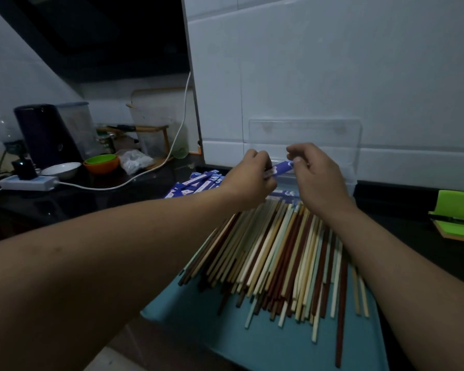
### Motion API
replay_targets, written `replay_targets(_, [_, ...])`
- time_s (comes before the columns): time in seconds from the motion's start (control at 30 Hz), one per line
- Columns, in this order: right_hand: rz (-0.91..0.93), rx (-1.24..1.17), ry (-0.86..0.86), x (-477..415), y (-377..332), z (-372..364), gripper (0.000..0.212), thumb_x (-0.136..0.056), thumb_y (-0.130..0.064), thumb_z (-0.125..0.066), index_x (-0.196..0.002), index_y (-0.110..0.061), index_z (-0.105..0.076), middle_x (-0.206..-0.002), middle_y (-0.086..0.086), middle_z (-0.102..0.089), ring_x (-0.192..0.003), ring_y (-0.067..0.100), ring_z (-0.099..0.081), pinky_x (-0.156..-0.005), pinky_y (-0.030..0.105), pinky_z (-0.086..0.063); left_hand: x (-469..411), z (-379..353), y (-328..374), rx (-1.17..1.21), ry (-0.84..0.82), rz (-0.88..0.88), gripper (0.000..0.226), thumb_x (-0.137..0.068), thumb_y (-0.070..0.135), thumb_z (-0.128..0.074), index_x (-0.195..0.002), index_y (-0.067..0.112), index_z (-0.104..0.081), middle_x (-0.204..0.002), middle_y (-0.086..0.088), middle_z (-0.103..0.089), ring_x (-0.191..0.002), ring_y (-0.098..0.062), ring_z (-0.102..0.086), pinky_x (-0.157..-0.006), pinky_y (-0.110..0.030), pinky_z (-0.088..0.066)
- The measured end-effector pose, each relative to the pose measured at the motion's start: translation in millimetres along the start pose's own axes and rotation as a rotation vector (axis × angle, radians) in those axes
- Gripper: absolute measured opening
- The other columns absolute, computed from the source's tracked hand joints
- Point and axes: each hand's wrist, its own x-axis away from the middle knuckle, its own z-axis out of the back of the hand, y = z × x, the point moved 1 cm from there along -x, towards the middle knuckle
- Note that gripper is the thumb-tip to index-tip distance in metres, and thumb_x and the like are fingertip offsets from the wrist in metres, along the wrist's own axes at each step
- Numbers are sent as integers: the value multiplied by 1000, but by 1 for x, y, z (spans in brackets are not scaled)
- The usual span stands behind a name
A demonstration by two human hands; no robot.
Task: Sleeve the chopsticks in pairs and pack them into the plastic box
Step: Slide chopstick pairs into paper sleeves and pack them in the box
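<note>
A big heap of loose chopsticks point(279, 261) in brown, cream and pale green lies on a blue mat point(198, 319). Behind it stands a clear plastic box point(354, 180) with its lid point(306, 129) tipped up against the wall. Over the box, my left hand point(249, 178) and my right hand point(314, 178) both pinch one blue paper sleeve point(281, 168), the left at its near end, the right at its far end. Whether chopsticks are inside it is hidden. A pile of blue sleeves point(196, 183) lies left of the box.
On the dark counter to the left are a white power strip point(28, 182) with its cable, a white bowl point(60, 170), stacked orange and green bowls point(101, 163), a dark appliance point(44, 135) and a plastic bag. A green pad point(456, 218) lies at the right.
</note>
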Motion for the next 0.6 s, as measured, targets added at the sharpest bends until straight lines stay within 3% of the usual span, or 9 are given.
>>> replay_targets(0.07, [14,3,11,0,-2,-1,29,-108,-15,-43,-129,-18,-64,-122,-1,-67,-111,10,-60,-93,25,-47,0,2,-2,-22,-11,2,22,-98,28,-65,-114,17,-55,-120,-4,-50,-91,-25,-59,-83,-46,-54])
replay_targets(0.27, [40,22,9,2,-4,-3,28,-107,-15,-45,-127,-16,-65,-120,1,-68,-109,13,-60,-93,30,-49,0,24,-3,-92,-64,-100,23,-95,27,-67,-114,18,-57,-117,-2,-52,-96,-24,-56,-87,-44,-51])
replay_targets(0.47, [20,-23,34,-1,-7,-6,27,-107,-17,-46,-127,-17,-64,-119,-2,-68,-111,12,-61,-95,28,-50,-6,29,-9,-82,-50,-136,21,-96,26,-67,-112,17,-57,-113,-3,-55,-95,-22,-56,-87,-44,-53])
replay_targets(0.6, [4,-47,46,-5,-7,-6,27,-107,-17,-47,-127,-18,-65,-120,-2,-68,-111,11,-61,-92,19,-45,-13,19,-8,-13,-42,-154,20,-96,25,-66,-112,17,-57,-113,-4,-57,-94,-22,-57,-86,-43,-54])
